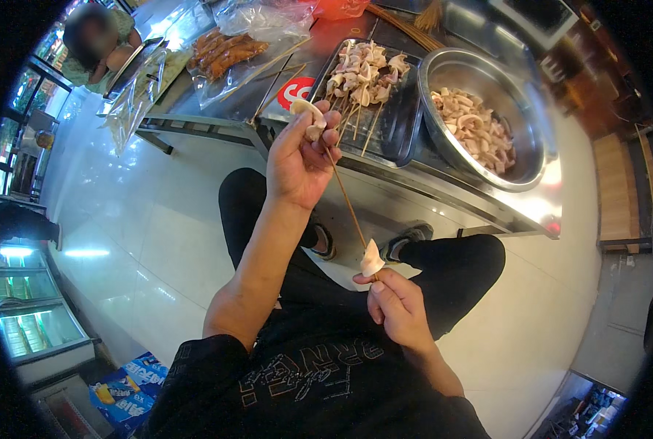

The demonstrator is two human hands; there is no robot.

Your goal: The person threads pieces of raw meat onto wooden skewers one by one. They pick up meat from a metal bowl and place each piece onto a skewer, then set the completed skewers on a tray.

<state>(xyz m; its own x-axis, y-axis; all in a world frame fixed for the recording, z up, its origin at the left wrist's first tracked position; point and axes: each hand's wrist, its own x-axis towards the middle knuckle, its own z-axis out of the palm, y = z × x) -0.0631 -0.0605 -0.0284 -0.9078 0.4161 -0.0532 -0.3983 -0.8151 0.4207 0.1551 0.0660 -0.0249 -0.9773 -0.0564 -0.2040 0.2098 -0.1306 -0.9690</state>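
Note:
A thin bamboo skewer (pixel 347 200) slants between my two hands above my lap. My left hand (pixel 304 156), palm up near the table's front edge, holds a pale, curled meat piece (pixel 315 122) in its fingers, at the skewer's far end. Whether the skewer pierces that piece is hidden by the fingers. My right hand (pixel 400 304) pinches the skewer's near end between thumb and fingers. Just beyond those fingertips, another pale meat piece (pixel 372 259) is threaded on the skewer. The hands are well apart.
A dark metal tray (pixel 400 131) bears several loaded meat skewers (pixel 362 71). Right of it stands a steel bowl (pixel 485 60) of cut meat (pixel 477 129). Bagged brown food (pixel 227 52) and loose skewers (pixel 266 66) lie left on the metal table (pixel 216 118). A person (pixel 98 46) is at far left.

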